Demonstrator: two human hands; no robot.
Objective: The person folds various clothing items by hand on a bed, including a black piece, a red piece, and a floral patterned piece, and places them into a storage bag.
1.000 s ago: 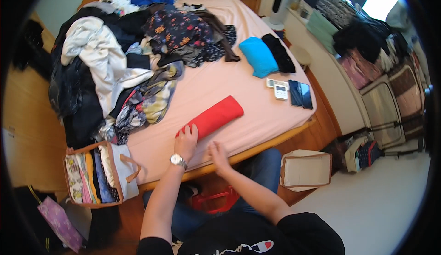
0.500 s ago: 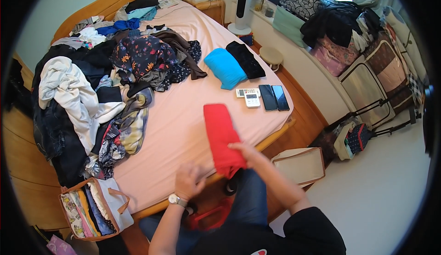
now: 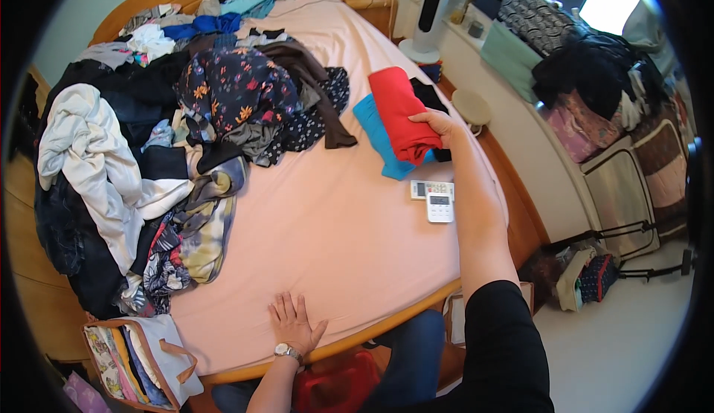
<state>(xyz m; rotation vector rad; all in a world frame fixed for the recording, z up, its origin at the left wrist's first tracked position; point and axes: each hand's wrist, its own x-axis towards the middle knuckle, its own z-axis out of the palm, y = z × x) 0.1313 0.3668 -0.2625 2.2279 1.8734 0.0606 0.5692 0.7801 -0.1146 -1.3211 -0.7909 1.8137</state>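
Note:
A folded red garment (image 3: 401,108) is in my right hand (image 3: 437,126), which grips its near right edge with the thumb on top. It lies over or just above a folded blue garment (image 3: 375,134); whether they touch I cannot tell. Behind them a folded black garment (image 3: 428,95) is partly covered. My left hand (image 3: 296,322), a watch at its wrist, rests flat with fingers spread on the pink bedsheet (image 3: 335,242) near the bed's front edge. Close to my right forearm lie a white remote control (image 3: 420,189) and a small white device with a display (image 3: 439,209).
A large heap of unfolded clothes (image 3: 238,89) covers the bed's left side. At the front left corner stands a white fabric box (image 3: 167,353) with folded clothes upright in it. A round stool (image 3: 471,108) and a tower fan (image 3: 429,15) stand beyond the bed's right edge.
My right hand has carried the red garment away from me, up to the blue and black ones. My left hand has come down flat on the sheet. My forearm now hides the two phones.

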